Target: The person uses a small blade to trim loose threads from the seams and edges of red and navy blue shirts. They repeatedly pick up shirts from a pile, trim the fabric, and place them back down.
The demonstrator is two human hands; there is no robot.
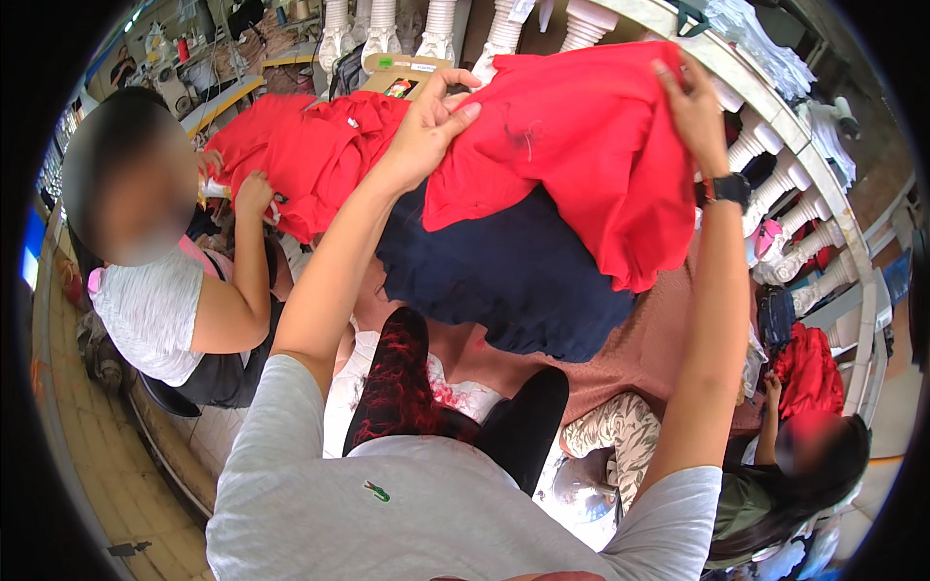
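A large piece of red cloth [581,126] is held up and spread between my hands, with loose thread ends near its middle. My left hand [426,131] grips its left edge between thumb and fingers. At the upper right corner, my right hand [697,111] has hold of the cloth, the thumb behind or along its edge; a dark watch is on that wrist. Beneath hangs a dark navy cloth [504,271], spread over a brown-pink cover [659,329] in front of my knees. The red cloth hides part of the navy one.
On the left a seated person [155,310] handles more red cloth [320,155]. Another person [775,494] sits at the lower right beside a red bundle [809,368]. White balusters [436,34] line the far side, with a cardboard box [402,73] before them.
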